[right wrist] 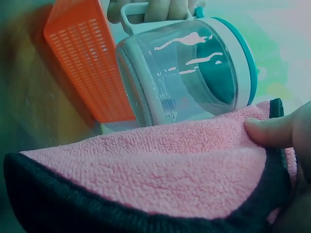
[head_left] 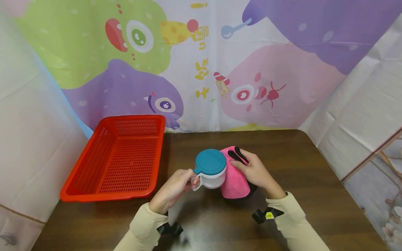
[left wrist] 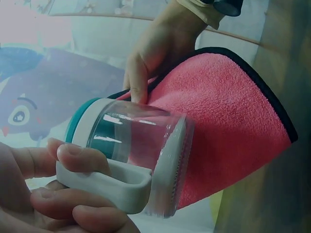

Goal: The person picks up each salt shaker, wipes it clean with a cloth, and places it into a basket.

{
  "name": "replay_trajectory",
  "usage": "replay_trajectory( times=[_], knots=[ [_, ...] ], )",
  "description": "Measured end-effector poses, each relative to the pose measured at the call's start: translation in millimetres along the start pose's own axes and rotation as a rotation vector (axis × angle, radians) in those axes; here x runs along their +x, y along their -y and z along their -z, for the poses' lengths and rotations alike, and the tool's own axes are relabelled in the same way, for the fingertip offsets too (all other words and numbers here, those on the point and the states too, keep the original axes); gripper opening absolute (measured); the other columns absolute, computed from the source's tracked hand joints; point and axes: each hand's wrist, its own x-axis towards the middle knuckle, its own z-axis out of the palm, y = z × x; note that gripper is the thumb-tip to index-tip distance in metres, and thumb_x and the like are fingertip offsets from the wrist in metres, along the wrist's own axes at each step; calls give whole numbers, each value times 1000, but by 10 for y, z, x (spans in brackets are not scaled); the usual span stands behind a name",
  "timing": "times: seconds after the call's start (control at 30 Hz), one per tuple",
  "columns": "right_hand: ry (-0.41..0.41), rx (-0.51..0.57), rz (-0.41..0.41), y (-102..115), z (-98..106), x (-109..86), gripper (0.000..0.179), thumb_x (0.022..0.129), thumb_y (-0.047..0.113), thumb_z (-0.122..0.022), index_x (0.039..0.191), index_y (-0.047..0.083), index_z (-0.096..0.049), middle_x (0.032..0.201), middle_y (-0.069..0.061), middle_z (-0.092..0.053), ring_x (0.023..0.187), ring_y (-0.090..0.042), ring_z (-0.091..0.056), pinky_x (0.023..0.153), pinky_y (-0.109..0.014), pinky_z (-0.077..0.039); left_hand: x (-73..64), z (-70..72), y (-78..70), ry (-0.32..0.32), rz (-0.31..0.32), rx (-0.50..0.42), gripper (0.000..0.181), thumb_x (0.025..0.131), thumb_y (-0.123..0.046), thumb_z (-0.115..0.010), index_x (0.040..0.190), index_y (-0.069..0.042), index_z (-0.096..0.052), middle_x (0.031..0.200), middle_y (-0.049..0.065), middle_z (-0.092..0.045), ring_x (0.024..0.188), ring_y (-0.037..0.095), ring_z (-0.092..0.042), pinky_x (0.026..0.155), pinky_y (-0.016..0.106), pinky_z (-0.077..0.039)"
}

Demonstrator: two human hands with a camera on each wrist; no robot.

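My left hand grips the white handle of a clear jar with a teal lid. The jar is held up over the table, and its clear wall looks empty inside in the right wrist view. My right hand pinches a pink cloth with black edging, thumb on the near face as the right wrist view shows. The cloth hangs folded against or very near the right side of the jar; whether they touch I cannot tell.
A red plastic basket with slotted walls stands on the left of the brown wooden table. A cartoon-printed curtain hangs behind the table, and pale sheets flank both sides.
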Motion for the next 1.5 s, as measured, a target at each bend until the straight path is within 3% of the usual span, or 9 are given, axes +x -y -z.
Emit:
replay_trajectory(
  times=[0.17,0.43,0.77,1.2,1.5],
  knots=[
    [-9,10,-22,14,-1,14,30,91,7,-63,119,-3,-62,112,-21,-67,97,-25,-62,85,-22,-49,4,6,7,4,-6,-6,27,91,-10,-38,67,-7,-49,69,1,-46,70,17,-43,67,25,-35],
    [-59,34,-96,38,-37,-10,27,90,12,-66,113,0,-64,97,-18,-67,80,-20,-59,72,-25,-51,29,-33,7,-60,14,-41,25,90,-10,-41,67,-7,-50,66,-1,-46,61,14,-35,60,22,-29],
    [-225,62,-123,125,-91,-104,19,87,12,-70,101,0,-65,81,-16,-63,64,-12,-58,61,-23,-52,69,-129,-35,-109,7,-72,25,92,-13,-43,69,-8,-53,69,1,-49,69,19,-40,65,25,-31],
    [-309,62,-87,212,-301,-230,19,84,9,-72,100,1,-66,88,-16,-68,70,-12,-59,67,-20,-54,86,-183,-29,-190,33,-103,25,93,-14,-43,72,-8,-55,71,2,-51,67,18,-39,64,26,-33],
    [-317,133,-91,278,-443,-277,18,84,7,-73,99,2,-65,89,-17,-68,70,-13,-61,68,-21,-55,101,-196,-35,-215,54,-106,27,95,-16,-42,73,-8,-56,73,3,-52,67,19,-40,65,27,-33]
  ],
)
